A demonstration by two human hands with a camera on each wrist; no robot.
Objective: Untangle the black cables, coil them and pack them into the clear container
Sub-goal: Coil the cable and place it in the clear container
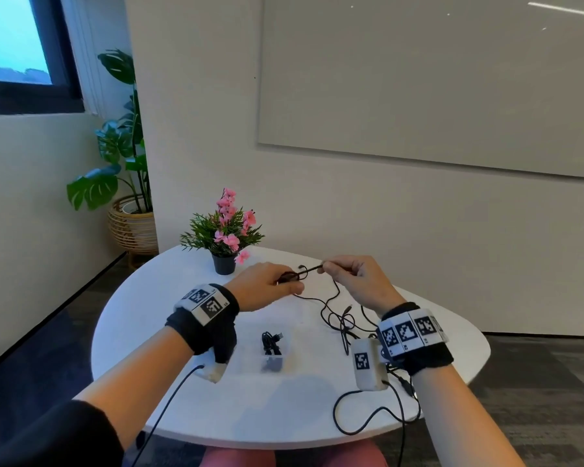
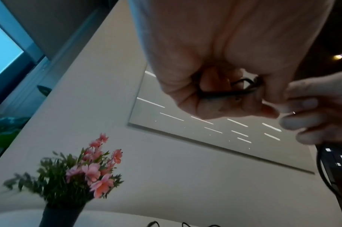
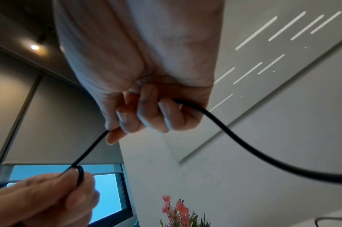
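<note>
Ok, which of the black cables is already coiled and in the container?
The small bundled cable in the clear container at the table's near middle. The other runs loose from both hands to a tangle on the right.

Right wrist view: right hand (image 3: 146, 95) fills upper centre, fingers curled, thumb and forefinger pinching black cable (image 3: 243, 142). Cable leaves the pinch down-left in a taut run to a small loop held at the fingertips of left hand (image 3: 43, 198), lower left. Other end exits behind the curled fingers, sags right, leaves frame at right edge. Background: pink flowers (image 3: 177, 210) bottom centre, window (image 3: 106, 195) with blind, wall panel (image 3: 282, 86) with light streaks
</note>
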